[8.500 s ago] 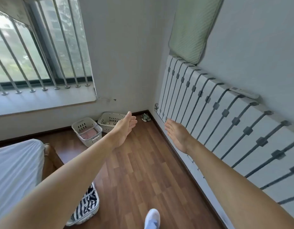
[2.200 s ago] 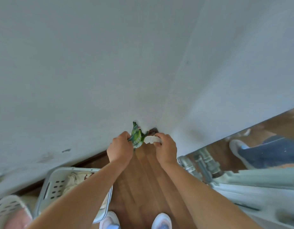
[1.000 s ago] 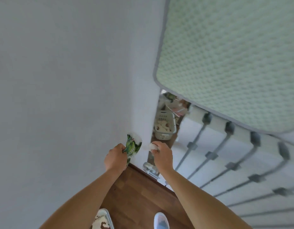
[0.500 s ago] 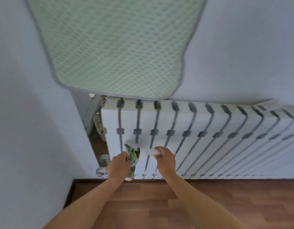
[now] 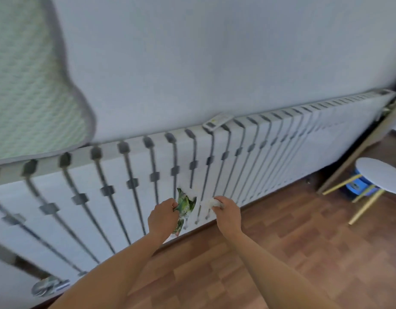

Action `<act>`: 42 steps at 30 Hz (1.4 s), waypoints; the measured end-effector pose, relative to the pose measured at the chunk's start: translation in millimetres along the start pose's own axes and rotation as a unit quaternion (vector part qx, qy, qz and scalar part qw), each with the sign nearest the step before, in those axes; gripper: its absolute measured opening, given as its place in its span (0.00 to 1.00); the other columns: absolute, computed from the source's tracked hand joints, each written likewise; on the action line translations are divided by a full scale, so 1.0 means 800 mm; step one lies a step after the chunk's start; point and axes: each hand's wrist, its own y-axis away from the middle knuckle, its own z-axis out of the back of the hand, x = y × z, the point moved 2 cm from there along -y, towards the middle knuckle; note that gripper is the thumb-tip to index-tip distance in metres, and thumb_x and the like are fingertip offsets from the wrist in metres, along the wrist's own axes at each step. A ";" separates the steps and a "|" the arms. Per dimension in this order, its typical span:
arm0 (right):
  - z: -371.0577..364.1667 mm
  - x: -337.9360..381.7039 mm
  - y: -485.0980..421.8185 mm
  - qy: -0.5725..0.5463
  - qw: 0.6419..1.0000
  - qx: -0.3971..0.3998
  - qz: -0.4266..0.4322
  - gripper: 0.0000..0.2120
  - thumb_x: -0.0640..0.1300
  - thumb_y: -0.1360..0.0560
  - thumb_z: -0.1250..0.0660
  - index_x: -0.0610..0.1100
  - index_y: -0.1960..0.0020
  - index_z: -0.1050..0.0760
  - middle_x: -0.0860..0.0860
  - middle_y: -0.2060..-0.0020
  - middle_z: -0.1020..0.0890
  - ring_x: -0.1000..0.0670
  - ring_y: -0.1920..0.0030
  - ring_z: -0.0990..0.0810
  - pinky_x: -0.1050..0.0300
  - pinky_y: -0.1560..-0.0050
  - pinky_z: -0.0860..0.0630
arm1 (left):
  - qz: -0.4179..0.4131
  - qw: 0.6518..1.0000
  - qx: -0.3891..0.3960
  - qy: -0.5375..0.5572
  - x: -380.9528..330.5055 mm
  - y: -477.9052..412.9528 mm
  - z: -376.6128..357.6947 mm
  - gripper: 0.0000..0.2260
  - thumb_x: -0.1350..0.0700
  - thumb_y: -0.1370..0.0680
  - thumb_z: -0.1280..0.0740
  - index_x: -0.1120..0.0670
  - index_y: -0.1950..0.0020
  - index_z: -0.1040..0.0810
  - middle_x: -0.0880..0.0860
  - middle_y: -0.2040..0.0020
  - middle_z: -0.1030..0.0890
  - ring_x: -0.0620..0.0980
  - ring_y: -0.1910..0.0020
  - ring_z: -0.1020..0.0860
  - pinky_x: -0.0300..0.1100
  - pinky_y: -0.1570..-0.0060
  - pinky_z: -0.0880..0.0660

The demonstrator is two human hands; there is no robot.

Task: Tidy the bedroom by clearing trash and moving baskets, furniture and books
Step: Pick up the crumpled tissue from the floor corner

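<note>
A long white radiator runs along the wall ahead of me, with a round stool on the wood floor to its right and a remote lying on its top. Before it my left hand grips a crumpled green wrapper, while my right hand pinches a small white scrap.
</note>
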 end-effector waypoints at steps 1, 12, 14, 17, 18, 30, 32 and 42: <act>0.032 -0.025 -0.009 -0.001 1.000 -0.018 -0.006 0.14 0.40 0.22 0.37 0.43 0.37 0.24 0.48 0.42 0.21 0.47 0.41 0.24 0.62 0.47 0.33 | -0.018 1.000 0.009 0.000 -0.037 -0.004 -0.023 0.06 0.59 0.26 0.39 0.50 0.55 0.25 0.46 0.63 0.25 0.49 0.61 0.27 0.39 0.70 0.36; 0.232 -0.200 -0.035 -0.034 0.982 -0.162 -0.092 0.14 0.39 0.24 0.34 0.44 0.40 0.22 0.49 0.47 0.20 0.49 0.45 0.23 0.63 0.50 0.34 | -0.151 0.985 0.084 -0.001 -0.271 -0.019 -0.198 0.03 0.58 0.26 0.38 0.51 0.57 0.26 0.48 0.58 0.24 0.52 0.56 0.25 0.43 0.63 0.33; 0.269 -0.232 -0.033 -0.039 0.975 -0.189 -0.114 0.14 0.39 0.25 0.34 0.44 0.40 0.21 0.49 0.47 0.20 0.49 0.45 0.23 0.61 0.48 0.32 | -0.176 0.979 0.102 0.003 -0.317 -0.013 -0.232 0.03 0.58 0.26 0.37 0.51 0.56 0.25 0.49 0.58 0.22 0.51 0.57 0.25 0.43 0.64 0.33; 0.310 -0.273 -0.033 -0.038 0.964 -0.217 -0.146 0.13 0.39 0.24 0.35 0.45 0.40 0.22 0.49 0.47 0.20 0.49 0.45 0.23 0.60 0.49 0.31 | -0.210 0.970 0.124 0.001 -0.372 -0.007 -0.267 0.03 0.58 0.25 0.37 0.52 0.55 0.24 0.48 0.58 0.21 0.50 0.58 0.24 0.42 0.63 0.31; 0.319 -0.285 -0.034 -0.037 0.961 -0.225 -0.158 0.14 0.40 0.24 0.35 0.46 0.40 0.22 0.50 0.47 0.20 0.49 0.45 0.24 0.60 0.51 0.31 | -0.219 0.967 0.130 -0.001 -0.385 -0.006 -0.275 0.03 0.58 0.25 0.37 0.52 0.55 0.24 0.48 0.58 0.21 0.50 0.58 0.24 0.43 0.63 0.30; 0.402 -0.378 -0.107 -0.068 0.906 -0.331 -0.253 0.14 0.38 0.25 0.36 0.47 0.41 0.21 0.52 0.49 0.21 0.51 0.50 0.23 0.60 0.54 0.30 | -0.344 0.917 0.200 -0.014 -0.540 -0.076 -0.392 0.04 0.58 0.24 0.37 0.54 0.52 0.23 0.50 0.56 0.20 0.51 0.56 0.23 0.45 0.59 0.28; 0.418 -0.384 -0.131 -0.077 0.894 -0.349 -0.272 0.15 0.38 0.25 0.36 0.47 0.41 0.21 0.52 0.49 0.21 0.52 0.51 0.23 0.61 0.55 0.30 | -0.369 0.905 0.209 -0.022 -0.568 -0.099 -0.408 0.04 0.57 0.24 0.36 0.54 0.51 0.23 0.50 0.55 0.20 0.50 0.56 0.24 0.45 0.59 0.28; 0.492 -0.416 -0.200 -0.102 0.836 -0.429 -0.325 0.15 0.38 0.26 0.36 0.48 0.41 0.21 0.53 0.49 0.20 0.53 0.50 0.22 0.63 0.54 0.29 | -0.457 0.854 0.248 -0.028 -0.701 -0.164 -0.480 0.03 0.57 0.24 0.36 0.51 0.58 0.26 0.47 0.61 0.23 0.49 0.60 0.24 0.44 0.63 0.28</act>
